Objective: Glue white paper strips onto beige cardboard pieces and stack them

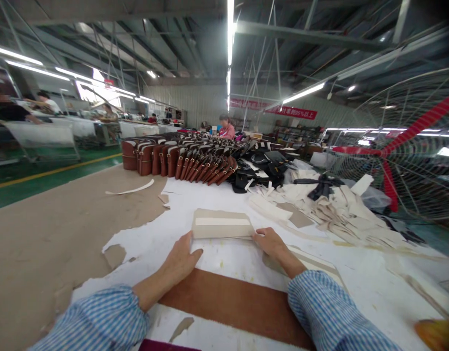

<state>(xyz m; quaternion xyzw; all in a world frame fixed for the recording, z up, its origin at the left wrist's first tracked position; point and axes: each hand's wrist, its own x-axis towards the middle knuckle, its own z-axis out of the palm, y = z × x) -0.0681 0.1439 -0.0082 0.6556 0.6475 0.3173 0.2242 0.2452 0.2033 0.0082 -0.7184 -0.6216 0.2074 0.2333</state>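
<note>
A beige rectangular panel [220,232] with a white strip [222,222] across it is in front of me, above the white-covered part of the table. At its left edge is my left hand [178,258], fingertips against the corner and thumb stretched away from it. My right hand [273,246] pinches the panel's right corner; the fingertips beyond the edge are partly hidden. Closer to me, between my forearms, lies a wide brown strip [232,302] that looks like leather. Another beige panel with a pale strip [315,263] lies partly under my right forearm.
Brown bags [188,158] stand in rows across the table, with black bags [263,165] beside them. Off-white scraps [341,214] are heaped at the right, near a large caged fan [403,151]. A person [226,127] is behind the bags. Purple material [166,346] shows at the bottom edge.
</note>
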